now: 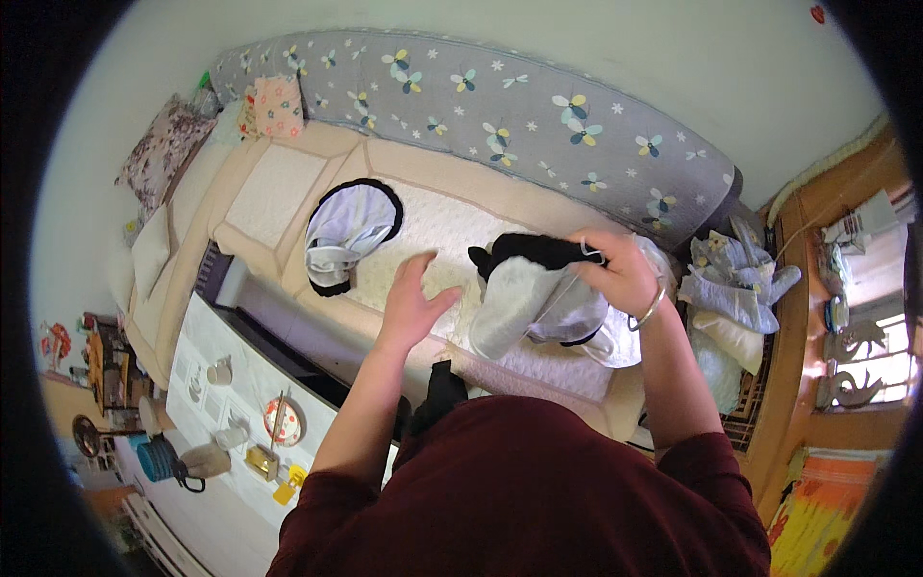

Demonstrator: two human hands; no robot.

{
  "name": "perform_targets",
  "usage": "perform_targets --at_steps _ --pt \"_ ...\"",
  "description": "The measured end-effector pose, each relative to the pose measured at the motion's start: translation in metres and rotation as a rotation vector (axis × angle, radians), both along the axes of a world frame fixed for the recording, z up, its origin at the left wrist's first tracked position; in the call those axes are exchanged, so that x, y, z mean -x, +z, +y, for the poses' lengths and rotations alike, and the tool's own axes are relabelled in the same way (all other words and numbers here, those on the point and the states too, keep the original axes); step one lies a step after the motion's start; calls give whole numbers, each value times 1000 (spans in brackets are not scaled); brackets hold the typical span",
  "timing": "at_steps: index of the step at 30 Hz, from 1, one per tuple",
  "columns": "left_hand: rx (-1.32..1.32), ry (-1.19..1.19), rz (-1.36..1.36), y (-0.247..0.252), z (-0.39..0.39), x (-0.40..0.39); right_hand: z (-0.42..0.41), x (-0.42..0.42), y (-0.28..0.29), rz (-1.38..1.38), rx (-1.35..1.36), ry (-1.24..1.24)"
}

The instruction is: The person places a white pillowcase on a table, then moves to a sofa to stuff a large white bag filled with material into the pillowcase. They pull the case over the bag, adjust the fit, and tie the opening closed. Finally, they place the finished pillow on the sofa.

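My right hand (621,270) grips the black edge of a grey and white cloth item (515,296), with a thin white cord at the fingers. The cloth hangs over the seat of a beige sofa (425,216); its exact kind cannot be told. To its left my left hand (417,303) is held above the seat, fingers apart, with nothing in it. Further left, a round, pale lilac cloth item with a black rim (353,216) lies on the sofa. White, shiny material (621,342), perhaps a plastic bag, lies under and beside the held cloth.
A grey patterned backrest (461,108) runs behind the seat. Folded cloths and a cushion (732,339) are piled at the right end. On the left, a marble-look table (252,433) bears a cup (220,371), a red-patterned plate (283,424), chopsticks and a jug (205,460).
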State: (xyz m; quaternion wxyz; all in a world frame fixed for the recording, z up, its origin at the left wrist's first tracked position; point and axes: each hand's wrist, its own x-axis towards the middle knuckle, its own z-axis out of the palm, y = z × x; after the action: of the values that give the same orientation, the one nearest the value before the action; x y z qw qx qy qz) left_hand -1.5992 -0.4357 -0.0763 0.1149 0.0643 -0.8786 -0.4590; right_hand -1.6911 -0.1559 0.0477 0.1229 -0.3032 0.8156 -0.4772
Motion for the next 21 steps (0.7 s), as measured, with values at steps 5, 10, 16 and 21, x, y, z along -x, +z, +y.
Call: perform_targets --at_steps 5,10,16,21 --pt "97 -479 61 96 67 43 6 -3 4 0 -14 86" --pt "-373 -501 -207 92 80 53 30 -5 -24 116 287 -249" --pt "-674 -465 -198 110 75 61 63 -2 -51 -323 947 -401" --pt "-546 -461 -186 118 78 56 17 -13 -24 -147 467 -431"
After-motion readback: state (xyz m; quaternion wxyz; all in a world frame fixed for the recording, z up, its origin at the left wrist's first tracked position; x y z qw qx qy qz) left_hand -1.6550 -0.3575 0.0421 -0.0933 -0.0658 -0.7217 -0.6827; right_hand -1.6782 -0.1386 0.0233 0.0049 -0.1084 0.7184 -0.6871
